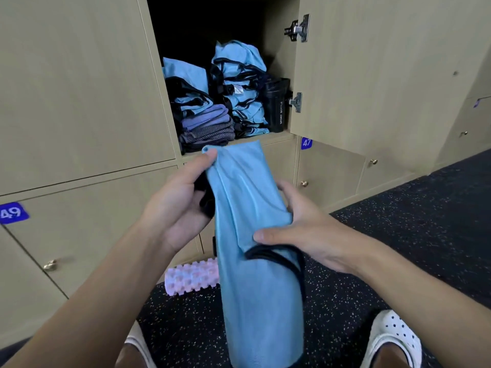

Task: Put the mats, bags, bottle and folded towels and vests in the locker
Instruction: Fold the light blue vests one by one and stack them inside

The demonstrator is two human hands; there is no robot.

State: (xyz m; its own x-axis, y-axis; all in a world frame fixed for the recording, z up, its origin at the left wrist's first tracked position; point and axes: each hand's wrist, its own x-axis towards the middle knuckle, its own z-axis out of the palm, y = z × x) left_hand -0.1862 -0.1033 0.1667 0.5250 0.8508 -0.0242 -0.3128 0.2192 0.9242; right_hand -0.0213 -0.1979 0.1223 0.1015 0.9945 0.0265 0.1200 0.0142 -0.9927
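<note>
Vest (247, 208), light blue with black trim, hangs lengthwise in front of the open locker (279, 75), held between both hands. Its top edge reaches level with the locker's bottom shelf edge, and its lower end drops between the person's feet. The left hand (180, 197) grips the upper left side, thumb pressed on the top corner and fingers curled around black trim behind the cloth. The right hand (300, 224) clasps the right side lower down, thumb lying across the front just above a loop of black trim, fingers wrapped behind.

Inside the locker, a tall stack of folded blue vests (240, 88) stands at centre right. Left of it sits a second pile of blue and black vests (187, 86) on top of folded towels (210, 126) in purple and grey. A black bottle (276, 107) stands upright at the far right, just beside the tall stack and close to the lower hinge (296, 102). The door (372, 75) is swung open to the right.

Below, closed lockers carry blue number tags, 47 (306, 142) and 49 (12, 213). A pink ridged roller (190, 277) lies on the dark speckled floor (411, 221) against the lockers, partly hidden behind the vest. A white shoe (396, 338) shows at lower right.
</note>
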